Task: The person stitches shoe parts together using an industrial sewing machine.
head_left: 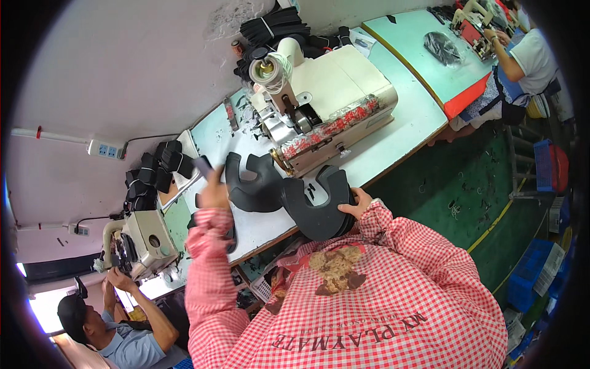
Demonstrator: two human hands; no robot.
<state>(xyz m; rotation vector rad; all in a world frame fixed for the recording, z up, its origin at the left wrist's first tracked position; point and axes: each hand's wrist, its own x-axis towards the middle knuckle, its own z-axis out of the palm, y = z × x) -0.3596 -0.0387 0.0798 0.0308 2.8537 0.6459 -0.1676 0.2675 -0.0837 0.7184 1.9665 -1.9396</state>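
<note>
My right hand [356, 204] grips the right edge of a black U-shaped panel [316, 215], fingers closed around it at the table's front edge. More than one layer seems to show at its upper end. To its left lies another black curved panel [257, 189] with a notch in its top. My left hand [214, 189] is raised beyond that panel's left side, blurred by motion. A small dark flat piece [202, 165] sticks out from its fingers. Further dark panels [230, 238] lie partly hidden under my left sleeve.
A cream sewing machine [344, 77] stands behind the panels on the white table [387, 144]. Bundled black pieces [161, 165] are stacked at left, more [273, 27] at the back. Co-workers sit at machines lower left and upper right. Blue crates [531, 273] stand on the green floor.
</note>
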